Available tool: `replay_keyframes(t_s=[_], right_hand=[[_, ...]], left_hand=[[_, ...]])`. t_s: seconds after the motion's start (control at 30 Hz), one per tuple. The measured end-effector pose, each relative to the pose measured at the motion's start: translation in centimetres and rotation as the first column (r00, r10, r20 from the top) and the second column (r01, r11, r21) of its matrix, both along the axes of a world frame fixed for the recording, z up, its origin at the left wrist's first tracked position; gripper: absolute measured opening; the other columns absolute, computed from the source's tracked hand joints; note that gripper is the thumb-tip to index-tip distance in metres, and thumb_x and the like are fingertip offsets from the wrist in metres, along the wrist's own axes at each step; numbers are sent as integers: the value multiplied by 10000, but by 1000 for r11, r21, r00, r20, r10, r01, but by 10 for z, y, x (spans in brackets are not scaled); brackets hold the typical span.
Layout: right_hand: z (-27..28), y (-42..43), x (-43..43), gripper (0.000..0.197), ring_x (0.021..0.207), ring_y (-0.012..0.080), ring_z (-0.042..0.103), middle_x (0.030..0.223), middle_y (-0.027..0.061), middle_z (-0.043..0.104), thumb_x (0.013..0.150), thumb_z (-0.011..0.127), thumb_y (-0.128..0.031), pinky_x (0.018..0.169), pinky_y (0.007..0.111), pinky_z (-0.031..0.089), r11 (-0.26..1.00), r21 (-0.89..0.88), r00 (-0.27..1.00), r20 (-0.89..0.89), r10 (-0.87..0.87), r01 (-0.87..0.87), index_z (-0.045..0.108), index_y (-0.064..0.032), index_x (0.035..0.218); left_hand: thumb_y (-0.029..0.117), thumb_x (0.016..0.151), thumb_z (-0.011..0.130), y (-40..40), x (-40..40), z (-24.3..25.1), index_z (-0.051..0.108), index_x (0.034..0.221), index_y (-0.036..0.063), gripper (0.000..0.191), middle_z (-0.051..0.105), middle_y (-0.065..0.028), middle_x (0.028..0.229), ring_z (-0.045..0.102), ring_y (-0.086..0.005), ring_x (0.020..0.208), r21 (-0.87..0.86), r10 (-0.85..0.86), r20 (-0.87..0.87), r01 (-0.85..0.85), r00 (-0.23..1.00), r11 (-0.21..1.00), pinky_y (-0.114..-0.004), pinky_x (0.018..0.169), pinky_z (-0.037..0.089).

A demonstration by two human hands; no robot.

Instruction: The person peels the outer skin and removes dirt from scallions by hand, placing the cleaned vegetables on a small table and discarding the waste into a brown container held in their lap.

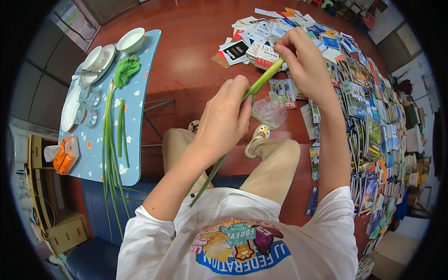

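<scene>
My left hand (225, 112) is closed around a green onion (263, 79) partway along its pale green stem. Its dark leaves run down below the hand toward my lap. At the upper end, the fingers of my right hand (301, 59) pinch the root end, and the tip itself is hidden by them. On the table to the left lies a bunch of green onions (109, 136), its long leaves hanging over the table's edge. Beside it are a few shorter green leaf pieces (121, 133). A clear plastic bag (270, 111) sits on the floor beyond my knees.
The blue flowered table (134, 105) bears white bowls (131, 40), glass cups (85, 115), a green cloth (126, 71) and an orange tissue pack (65, 155). Piles of books and magazines (357, 94) cover the floor at the right and far side. A dark blue seat (94, 259) is below the table.
</scene>
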State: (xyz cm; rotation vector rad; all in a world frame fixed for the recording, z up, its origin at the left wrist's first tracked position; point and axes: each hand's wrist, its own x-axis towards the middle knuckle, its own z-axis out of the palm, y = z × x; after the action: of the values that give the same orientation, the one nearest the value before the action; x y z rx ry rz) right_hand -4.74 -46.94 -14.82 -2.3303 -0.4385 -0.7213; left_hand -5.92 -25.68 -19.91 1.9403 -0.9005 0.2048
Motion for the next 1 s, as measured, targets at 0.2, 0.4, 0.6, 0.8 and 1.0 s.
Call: replay_keyframes(t_s=[0.2, 0.4, 0.6, 0.8, 1.0], right_hand=[[-26, 13, 21, 136, 702, 290, 553, 841, 156, 555, 904, 587, -86, 634, 378, 442, 994, 67, 994, 55, -92, 88, 524, 29, 870], [-57, 34, 44, 171, 779, 346, 573, 846, 183, 582, 918, 572, -128, 680, 433, 440, 983, 125, 990, 26, -137, 133, 513, 29, 885], [-91, 13, 60, 204, 722, 331, 606, 761, 177, 614, 911, 589, -181, 654, 413, 454, 967, 114, 972, -73, -222, 229, 543, 15, 879], [-173, 18, 62, 126, 734, 284, 661, 773, 117, 677, 857, 618, -151, 680, 368, 503, 955, 175, 901, -407, -152, 240, 613, -37, 909], [-260, 38, 60, 183, 966, 318, 646, 990, 145, 678, 868, 617, -152, 826, 402, 504, 948, 100, 789, -585, -189, 301, 673, -75, 1024]], left_hand=[[-17, 887, 546, 24, -2, 9, 436, 916, -8, 114, 516, -168, 773, 560, -305, 700, 54, 18, -94, -12, 995, 998, -382, 649, 452], [-12, 894, 543, 40, 2, 0, 438, 924, -6, 109, 533, -155, 771, 568, -280, 648, 87, -12, -130, 23, 991, 996, -361, 619, 461], [-14, 888, 540, 67, -9, -40, 442, 931, -3, 108, 556, -143, 752, 597, -276, 667, 255, -30, -286, 106, 958, 961, -366, 618, 468], [-14, 905, 527, 86, -18, -90, 439, 927, 11, 94, 569, -149, 728, 617, -252, 612, 194, 85, -346, -18, 934, 981, -362, 553, 460], [-1, 913, 530, 87, -15, -115, 428, 927, 16, 105, 561, -161, 729, 619, -267, 606, 236, 168, -319, -93, 933, 967, -382, 550, 459]])
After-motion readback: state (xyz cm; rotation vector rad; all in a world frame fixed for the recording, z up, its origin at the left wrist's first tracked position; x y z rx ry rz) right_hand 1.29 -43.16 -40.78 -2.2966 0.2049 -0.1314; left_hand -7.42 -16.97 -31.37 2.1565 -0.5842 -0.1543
